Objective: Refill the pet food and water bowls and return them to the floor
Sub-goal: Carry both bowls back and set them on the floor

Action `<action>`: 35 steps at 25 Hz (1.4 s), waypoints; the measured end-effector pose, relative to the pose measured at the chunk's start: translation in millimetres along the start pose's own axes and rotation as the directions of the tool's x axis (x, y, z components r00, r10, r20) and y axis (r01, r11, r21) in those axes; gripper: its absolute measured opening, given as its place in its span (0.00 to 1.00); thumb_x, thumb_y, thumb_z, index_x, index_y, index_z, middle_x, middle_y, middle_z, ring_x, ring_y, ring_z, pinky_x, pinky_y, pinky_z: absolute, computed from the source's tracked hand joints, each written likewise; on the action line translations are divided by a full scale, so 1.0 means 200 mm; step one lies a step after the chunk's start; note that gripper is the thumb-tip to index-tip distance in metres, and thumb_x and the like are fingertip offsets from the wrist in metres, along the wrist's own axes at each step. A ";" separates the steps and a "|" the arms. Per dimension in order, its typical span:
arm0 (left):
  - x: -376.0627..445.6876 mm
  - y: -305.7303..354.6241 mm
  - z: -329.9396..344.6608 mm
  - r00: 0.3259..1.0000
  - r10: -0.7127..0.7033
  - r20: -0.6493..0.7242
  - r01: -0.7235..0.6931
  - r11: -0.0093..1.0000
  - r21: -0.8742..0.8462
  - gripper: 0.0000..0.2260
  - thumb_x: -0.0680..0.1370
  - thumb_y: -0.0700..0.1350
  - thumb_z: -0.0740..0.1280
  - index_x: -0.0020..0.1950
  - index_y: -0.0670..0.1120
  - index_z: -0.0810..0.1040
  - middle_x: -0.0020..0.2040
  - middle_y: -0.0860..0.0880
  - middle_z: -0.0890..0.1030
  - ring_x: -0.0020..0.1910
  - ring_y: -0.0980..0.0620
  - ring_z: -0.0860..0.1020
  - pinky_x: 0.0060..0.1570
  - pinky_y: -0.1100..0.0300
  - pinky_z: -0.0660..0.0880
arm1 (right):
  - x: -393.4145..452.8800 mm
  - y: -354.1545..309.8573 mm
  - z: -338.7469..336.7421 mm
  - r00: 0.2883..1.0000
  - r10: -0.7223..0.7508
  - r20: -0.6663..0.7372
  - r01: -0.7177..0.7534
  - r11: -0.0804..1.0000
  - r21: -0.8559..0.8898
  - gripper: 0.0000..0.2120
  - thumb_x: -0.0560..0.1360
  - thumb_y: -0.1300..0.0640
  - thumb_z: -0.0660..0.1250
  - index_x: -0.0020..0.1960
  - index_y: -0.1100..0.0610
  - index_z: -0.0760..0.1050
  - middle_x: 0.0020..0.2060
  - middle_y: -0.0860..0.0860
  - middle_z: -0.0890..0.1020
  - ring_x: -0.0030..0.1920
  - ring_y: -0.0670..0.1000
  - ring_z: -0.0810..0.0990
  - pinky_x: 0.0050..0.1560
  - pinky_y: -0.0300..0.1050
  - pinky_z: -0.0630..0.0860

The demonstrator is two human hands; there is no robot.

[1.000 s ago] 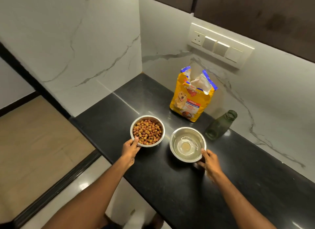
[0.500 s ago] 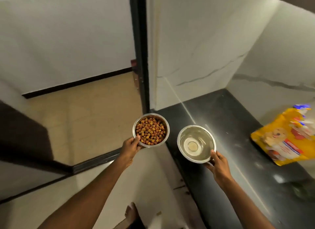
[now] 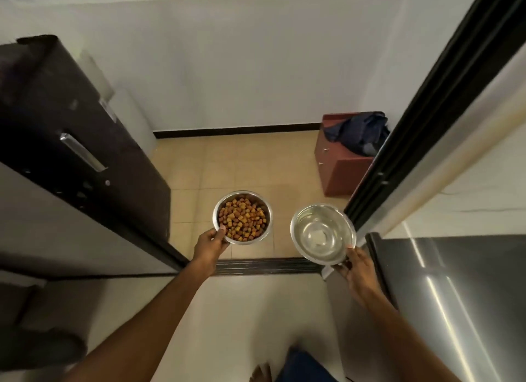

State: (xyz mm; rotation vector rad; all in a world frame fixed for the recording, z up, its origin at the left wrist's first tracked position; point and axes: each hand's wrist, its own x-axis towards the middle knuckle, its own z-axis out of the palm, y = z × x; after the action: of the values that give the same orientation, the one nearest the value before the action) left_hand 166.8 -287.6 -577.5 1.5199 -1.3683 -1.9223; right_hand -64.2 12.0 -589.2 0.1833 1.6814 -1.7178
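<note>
A steel bowl heaped with brown kibble (image 3: 242,217) is held in the air by my left hand (image 3: 210,246), which grips its near rim. To its right a second steel bowl holding clear water (image 3: 323,233) is held by my right hand (image 3: 358,269) at its near rim, tilted slightly. Both bowls hang above a doorway threshold, with tan tiled floor (image 3: 227,165) beyond them.
A dark refrigerator (image 3: 71,165) stands at the left. A black sliding-door frame (image 3: 421,119) runs along the right, with a dark shiny counter side (image 3: 455,296) below it. A maroon box with blue cloth on it (image 3: 347,154) sits on the tiles. My bare foot (image 3: 260,373) shows below.
I lifted both bowls off the black counter and turned left, away from the food bag and bottle. The view now faces the doorway and tiled floor.
</note>
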 end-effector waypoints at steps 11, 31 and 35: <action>0.77 0.24 -0.08 0.993 -0.031 -0.112 0.026 0.998 -0.048 0.13 0.86 0.49 0.66 0.60 0.41 0.83 0.59 0.39 0.86 0.61 0.42 0.84 0.65 0.50 0.80 | 0.77 -0.14 0.70 0.993 0.089 0.084 -0.087 0.996 -0.028 0.11 0.87 0.58 0.63 0.64 0.62 0.80 0.64 0.67 0.83 0.67 0.65 0.82 0.44 0.44 0.87; 2.56 0.35 0.40 0.969 -0.095 -0.229 0.090 0.995 -0.029 0.15 0.86 0.49 0.66 0.63 0.39 0.83 0.62 0.41 0.84 0.61 0.45 0.83 0.59 0.55 0.81 | 2.37 -0.13 1.28 0.992 0.084 -0.089 -0.083 0.996 0.022 0.25 0.77 0.47 0.72 0.65 0.65 0.80 0.54 0.57 0.86 0.57 0.56 0.86 0.46 0.44 0.87; 3.21 -0.08 0.52 0.975 -0.154 -0.158 0.155 0.988 -0.004 0.13 0.87 0.47 0.64 0.62 0.39 0.83 0.59 0.43 0.84 0.60 0.49 0.83 0.64 0.52 0.80 | 2.98 0.40 1.26 0.982 0.104 -0.160 -0.108 0.994 -0.017 0.12 0.87 0.59 0.63 0.65 0.65 0.79 0.54 0.57 0.86 0.58 0.56 0.85 0.47 0.43 0.86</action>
State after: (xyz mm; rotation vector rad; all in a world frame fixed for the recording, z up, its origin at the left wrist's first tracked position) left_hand -160.9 -705.2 -954.1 1.7892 -1.2243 -1.8387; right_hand -363.6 -440.5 -952.7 0.4004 1.7741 -1.6378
